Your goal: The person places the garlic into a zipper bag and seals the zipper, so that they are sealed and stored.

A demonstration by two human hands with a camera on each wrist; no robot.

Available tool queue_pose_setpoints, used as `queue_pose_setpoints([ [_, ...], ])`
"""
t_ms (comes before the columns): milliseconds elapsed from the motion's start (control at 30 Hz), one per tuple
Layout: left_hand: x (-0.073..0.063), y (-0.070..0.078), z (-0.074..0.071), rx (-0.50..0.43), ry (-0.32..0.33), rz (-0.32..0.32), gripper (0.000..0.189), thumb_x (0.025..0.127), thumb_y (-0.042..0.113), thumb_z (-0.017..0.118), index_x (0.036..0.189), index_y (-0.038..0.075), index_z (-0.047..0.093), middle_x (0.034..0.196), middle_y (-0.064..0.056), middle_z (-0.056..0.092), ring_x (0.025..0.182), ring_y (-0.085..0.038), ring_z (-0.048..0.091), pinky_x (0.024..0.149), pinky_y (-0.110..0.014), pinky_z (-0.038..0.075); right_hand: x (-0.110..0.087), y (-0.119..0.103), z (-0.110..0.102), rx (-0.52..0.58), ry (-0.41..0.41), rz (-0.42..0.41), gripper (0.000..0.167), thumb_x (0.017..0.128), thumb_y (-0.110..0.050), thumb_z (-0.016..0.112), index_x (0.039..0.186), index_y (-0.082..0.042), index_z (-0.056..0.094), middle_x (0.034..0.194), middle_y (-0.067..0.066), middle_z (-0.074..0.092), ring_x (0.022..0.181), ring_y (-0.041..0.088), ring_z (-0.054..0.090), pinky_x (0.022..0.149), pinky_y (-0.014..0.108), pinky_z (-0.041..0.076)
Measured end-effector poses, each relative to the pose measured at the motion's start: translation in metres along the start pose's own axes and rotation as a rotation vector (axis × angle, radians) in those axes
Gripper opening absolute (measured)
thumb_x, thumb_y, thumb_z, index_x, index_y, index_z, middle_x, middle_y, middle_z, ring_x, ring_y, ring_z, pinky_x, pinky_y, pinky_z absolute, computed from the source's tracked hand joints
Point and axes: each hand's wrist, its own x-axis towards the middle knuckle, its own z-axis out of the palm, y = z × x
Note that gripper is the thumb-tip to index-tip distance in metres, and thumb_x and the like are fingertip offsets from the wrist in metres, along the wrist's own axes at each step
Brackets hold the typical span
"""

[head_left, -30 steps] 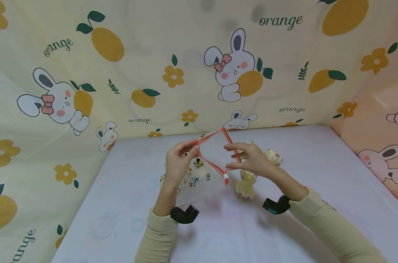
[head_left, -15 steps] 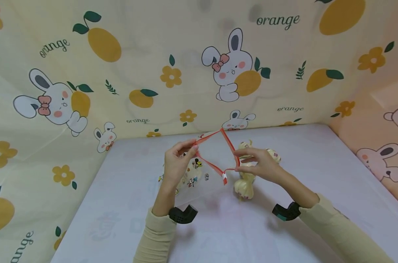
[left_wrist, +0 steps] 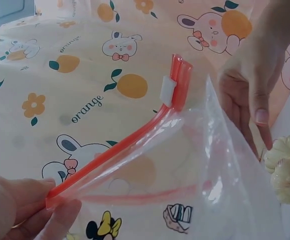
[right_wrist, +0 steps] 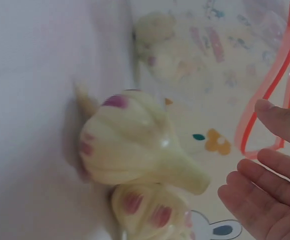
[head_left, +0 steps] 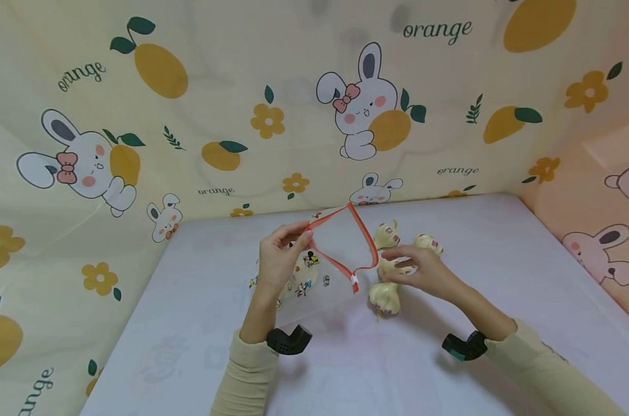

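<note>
Backdrop: pale cloth (head_left: 231,69) printed with rabbits, oranges and flowers, hung behind a white worktop (head_left: 189,358). Item, one clear zip bag (head_left: 314,274) with cartoon prints, raised above the worktop left of the loose garlic; red-edged mouth spread wide and turned toward the bulbs, white slider (head_left: 354,280) at the near end of the edge. Contents, seen through the plastic: pale bagged bulbs (right_wrist: 157,45), exact count unclear. Item, four loose garlic bulbs: front bulb (head_left: 384,300), middle bulb (head_left: 389,266), back bulb (head_left: 385,236) and outer bulb (head_left: 430,243), the last well to the right. Left hand (head_left: 280,257): pinching the red edge. Right hand (head_left: 420,271): fingers extended, holding nothing, close by the middle bulb; contact not confirmed. Step in hand, as judged: mouth held apart for loading, right hand free to fetch. Next move probably calls for a secure grip on one bulb and a level carry through the mouth, the left hand keeping the edge steady.
</note>
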Motion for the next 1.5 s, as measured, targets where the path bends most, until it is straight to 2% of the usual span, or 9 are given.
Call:
queue_pose_setpoints([
  [100,0.000,0.000,-0.001,0.004,-0.003,-0.005,0.027,0.090,0.005,0.065,0.116,-0.003,0.066,0.106,-0.025,0.064,0.076,0.002,0.065,0.075,-0.014,0.058,-0.003,0.007,0.003,-0.016,0.009,-0.040,0.036,0.076,-0.007,0.080,0.108,0.003,0.068,0.105,0.021,0.072,0.093,0.031,0.069,0.078,0.038,0.061],
  [200,-0.001,-0.001,-0.001,0.005,-0.004,-0.011,0.027,0.090,0.005,0.066,0.116,-0.003,0.066,0.106,-0.025,0.065,0.076,0.002,0.065,0.075,-0.014,0.058,-0.006,0.014,0.007,-0.023,0.005,-0.060,0.038,0.074,-0.007,0.081,0.107,0.006,0.067,0.104,0.023,0.071,0.092,0.035,0.068,0.076,0.036,0.061],
  [600,-0.002,0.000,-0.003,0.009,0.005,-0.018,0.028,0.090,0.005,0.065,0.117,-0.003,0.065,0.108,-0.025,0.064,0.076,0.002,0.064,0.076,-0.014,0.057,-0.013,0.025,0.014,-0.054,-0.029,-0.051,0.041,0.073,-0.007,0.081,0.108,0.008,0.066,0.104,0.024,0.071,0.089,0.036,0.069,0.076,0.035,0.061],
  [700,-0.002,-0.001,-0.004,0.002,0.004,-0.016,0.028,0.090,0.005,0.065,0.117,-0.004,0.065,0.107,-0.026,0.064,0.076,0.002,0.064,0.076,-0.014,0.057,-0.014,0.027,0.017,-0.048,-0.039,-0.051,0.042,0.072,-0.008,0.082,0.107,0.008,0.066,0.104,0.024,0.071,0.087,0.030,0.069,0.075,0.032,0.061],
  [800,-0.002,-0.001,-0.004,-0.001,0.007,-0.012,0.029,0.090,0.004,0.065,0.117,-0.005,0.064,0.107,-0.026,0.064,0.075,0.002,0.065,0.075,-0.014,0.058,-0.015,0.029,0.020,-0.050,-0.034,-0.060,0.043,0.071,-0.009,0.083,0.107,0.008,0.066,0.103,0.022,0.072,0.084,0.018,0.068,0.072,0.029,0.060],
  [900,-0.002,-0.001,-0.003,0.003,0.005,-0.009,0.028,0.090,0.004,0.065,0.117,-0.005,0.065,0.107,-0.026,0.065,0.076,0.002,0.064,0.075,-0.015,0.058,-0.017,0.030,0.023,-0.058,-0.017,-0.082,0.043,0.069,-0.007,0.085,0.105,0.007,0.066,0.101,0.020,0.072,0.082,0.006,0.064,0.070,0.027,0.060],
  [1000,-0.002,-0.001,-0.003,0.006,0.000,-0.010,0.027,0.090,0.005,0.065,0.116,-0.004,0.065,0.107,-0.026,0.065,0.076,0.002,0.064,0.075,-0.015,0.058,-0.017,0.030,0.024,-0.057,-0.002,-0.114,0.044,0.066,-0.005,0.085,0.104,0.007,0.067,0.098,0.019,0.071,0.080,0.000,0.061,0.068,0.027,0.060],
  [1267,-0.002,0.001,-0.002,0.015,0.008,-0.007,0.027,0.090,0.005,0.065,0.115,-0.004,0.065,0.105,-0.026,0.066,0.076,0.003,0.064,0.074,-0.014,0.058,-0.020,0.028,0.025,-0.099,0.008,-0.186,0.046,0.063,-0.002,0.086,0.103,0.007,0.066,0.098,0.018,0.071,0.076,0.009,0.062,0.068,0.029,0.060],
  [1500,0.000,0.000,-0.002,0.017,0.004,-0.007,0.026,0.090,0.006,0.066,0.114,-0.003,0.067,0.103,-0.029,0.067,0.075,0.002,0.064,0.073,-0.014,0.057,-0.024,0.026,0.025,-0.129,0.006,-0.189,0.046,0.062,-0.003,0.087,0.103,0.005,0.067,0.096,0.017,0.071,0.076,0.010,0.064,0.067,0.027,0.059],
])
